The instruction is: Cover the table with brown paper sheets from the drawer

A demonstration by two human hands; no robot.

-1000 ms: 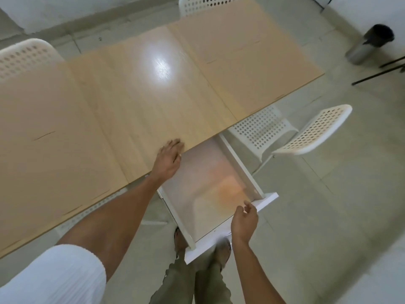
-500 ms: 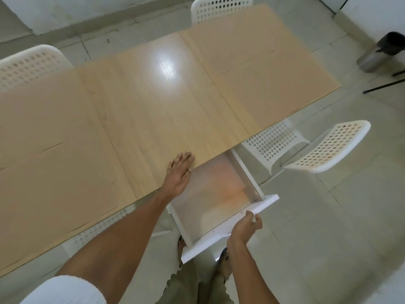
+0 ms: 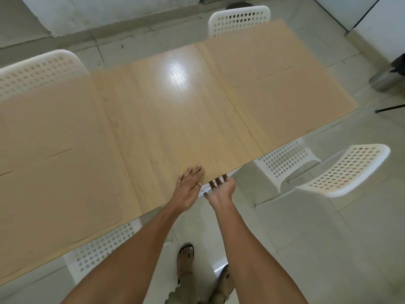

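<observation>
A long wooden table point(image 3: 175, 119) fills the view. One brown paper sheet point(image 3: 54, 154) covers its left part and another brown paper sheet point(image 3: 278, 84) covers its right part; the glossy middle strip is bare wood. My left hand point(image 3: 189, 183) lies flat with straight fingers on the table's near edge. My right hand point(image 3: 220, 186) is just below that edge, fingers straight and reaching under the tabletop, pressed against the drawer front point(image 3: 203, 189), of which only a thin white sliver shows. The drawer is pushed in under the table.
White perforated chairs stand around the table: one chair point(image 3: 341, 170) at the near right, pulled out, one chair point(image 3: 103, 251) tucked under the near left, and two chair backs point(image 3: 238, 18) at the far side. A metal bin point(image 3: 390, 75) stands on the tiled floor at the right.
The drawer, open and pulled out a second ago, has slid in under the table. My right hand moved forward with its front. My left hand stayed on the table edge.
</observation>
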